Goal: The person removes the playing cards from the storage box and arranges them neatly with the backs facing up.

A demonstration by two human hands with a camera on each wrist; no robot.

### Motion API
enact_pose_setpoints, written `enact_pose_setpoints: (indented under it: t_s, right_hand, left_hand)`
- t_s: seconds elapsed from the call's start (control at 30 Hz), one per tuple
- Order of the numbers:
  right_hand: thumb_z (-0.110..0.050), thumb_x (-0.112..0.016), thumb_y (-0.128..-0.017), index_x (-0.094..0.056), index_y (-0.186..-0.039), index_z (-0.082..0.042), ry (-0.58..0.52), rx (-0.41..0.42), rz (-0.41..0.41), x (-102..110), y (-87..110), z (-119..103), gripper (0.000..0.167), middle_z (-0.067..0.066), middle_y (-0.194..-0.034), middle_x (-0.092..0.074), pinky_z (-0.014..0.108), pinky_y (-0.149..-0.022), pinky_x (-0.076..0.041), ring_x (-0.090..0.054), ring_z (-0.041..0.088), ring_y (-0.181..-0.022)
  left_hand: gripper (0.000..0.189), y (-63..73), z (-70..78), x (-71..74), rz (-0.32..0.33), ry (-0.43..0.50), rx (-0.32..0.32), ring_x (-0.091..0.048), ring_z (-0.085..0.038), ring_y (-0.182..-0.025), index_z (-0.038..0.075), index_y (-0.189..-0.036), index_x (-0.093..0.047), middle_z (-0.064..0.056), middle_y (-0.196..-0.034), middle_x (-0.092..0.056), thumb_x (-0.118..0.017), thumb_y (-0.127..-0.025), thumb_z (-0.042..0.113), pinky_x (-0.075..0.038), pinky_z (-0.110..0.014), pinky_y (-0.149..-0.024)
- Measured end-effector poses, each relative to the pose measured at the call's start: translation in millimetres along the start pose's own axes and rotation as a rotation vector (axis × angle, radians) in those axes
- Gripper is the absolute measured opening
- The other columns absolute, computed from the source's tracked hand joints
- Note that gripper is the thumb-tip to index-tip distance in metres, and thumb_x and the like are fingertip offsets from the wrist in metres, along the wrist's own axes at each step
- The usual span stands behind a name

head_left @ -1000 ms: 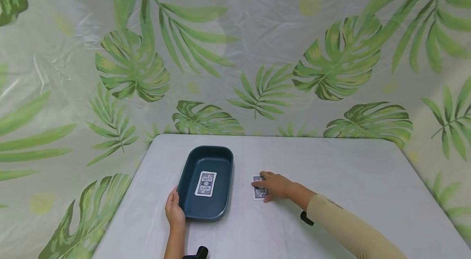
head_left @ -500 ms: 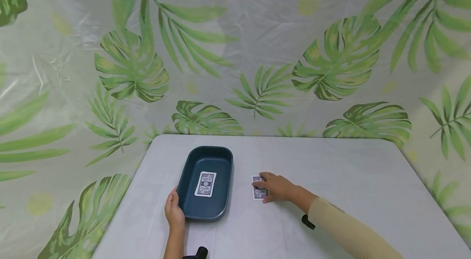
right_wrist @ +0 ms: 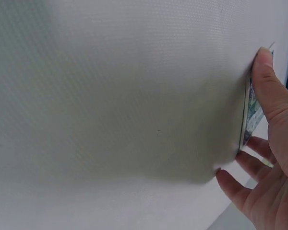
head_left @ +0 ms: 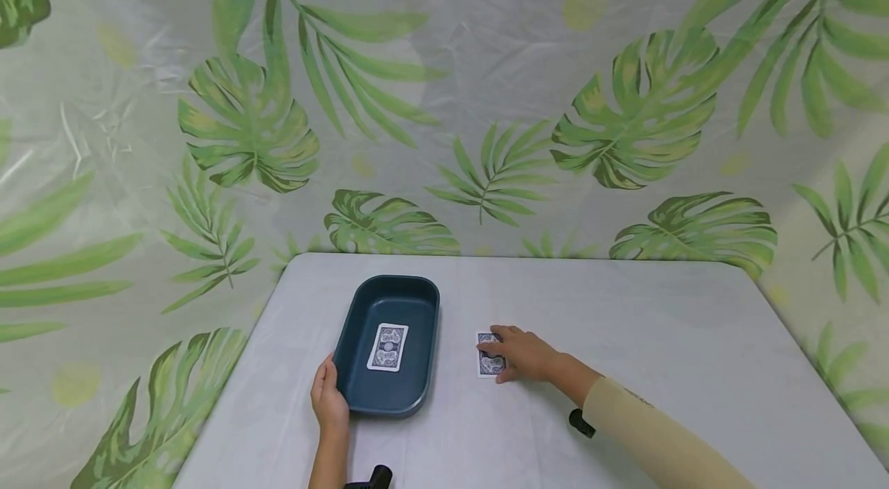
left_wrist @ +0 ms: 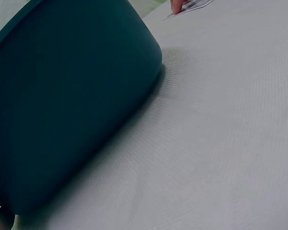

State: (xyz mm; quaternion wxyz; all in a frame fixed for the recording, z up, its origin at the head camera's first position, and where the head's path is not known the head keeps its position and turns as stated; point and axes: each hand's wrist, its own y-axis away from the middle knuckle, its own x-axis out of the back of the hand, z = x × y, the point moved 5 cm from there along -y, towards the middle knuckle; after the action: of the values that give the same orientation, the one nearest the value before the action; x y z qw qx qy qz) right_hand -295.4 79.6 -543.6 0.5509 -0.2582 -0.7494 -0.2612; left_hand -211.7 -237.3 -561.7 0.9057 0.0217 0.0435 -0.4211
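Observation:
A dark teal tray (head_left: pixel 387 402) stands on the white-covered table, left of the middle. Inside it lies a playing card (head_left: pixel 388 348), its blue patterned back up. My left hand (head_left: pixel 329 398) grips the tray by its near left side; in the left wrist view only a sliver of that hand shows at the lower left corner. Right of the tray, a second playing card (head_left: pixel 489 365) lies back up on the cloth. My right hand (head_left: pixel 529 356) reaches over it and pinches it by its two short ends, thumb at the near end, fingertips at the far one.
The table (head_left: pixel 646 335) has a white cloth and rounded far corners. Behind it hangs a leaf-patterned sheet (head_left: pixel 500 88). Black wrist cameras sit on both arms, and a beige sleeve (head_left: pixel 646 419) covers the right forearm.
Almost nothing differs. The right forearm has shifted very slightly to the right, while the right hand stays at the card on the table. The left hand and tray have not moved.

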Motion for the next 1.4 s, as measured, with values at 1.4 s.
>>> enact_pose_setpoints:
  t_s: [1.4]
  right_hand:
    - [-0.044,-0.069,-0.078,-0.044,-0.136,-0.011,-0.044,-0.055,0.148,87.4,-7.4,23.0,0.071,0.022,-0.133,-0.042,0.055,-0.092,-0.034,-0.041,0.039,-0.119]
  left_hand:
    - [0.043,2.7,1.9,0.3,-0.015,0.0,0.032,-0.031,-0.036,-0.126,-0.014,-0.127,-0.042,-0.03,-0.133,-0.039,-0.032,-0.101,0.019,-0.02,-0.043,-0.104]
